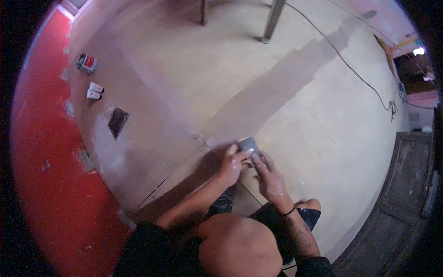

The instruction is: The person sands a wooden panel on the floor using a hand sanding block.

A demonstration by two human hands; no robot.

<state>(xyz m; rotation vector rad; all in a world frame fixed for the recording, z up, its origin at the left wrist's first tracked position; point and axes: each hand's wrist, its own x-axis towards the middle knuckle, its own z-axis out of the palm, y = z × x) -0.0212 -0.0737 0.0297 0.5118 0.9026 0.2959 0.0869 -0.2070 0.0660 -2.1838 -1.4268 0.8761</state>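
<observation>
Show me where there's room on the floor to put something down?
Bare board lies between the can and the table leg, and right of the grey sanded stripe up to the cable. It is crowded where both hands press the sanding block.

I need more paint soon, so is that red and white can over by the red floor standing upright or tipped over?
Tipped over. The red and white can lies on its side on the pale board, its round end facing the camera.

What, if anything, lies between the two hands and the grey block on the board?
Nothing visible. The left hand and right hand both already touch the grey block, which rests on the board.
</observation>
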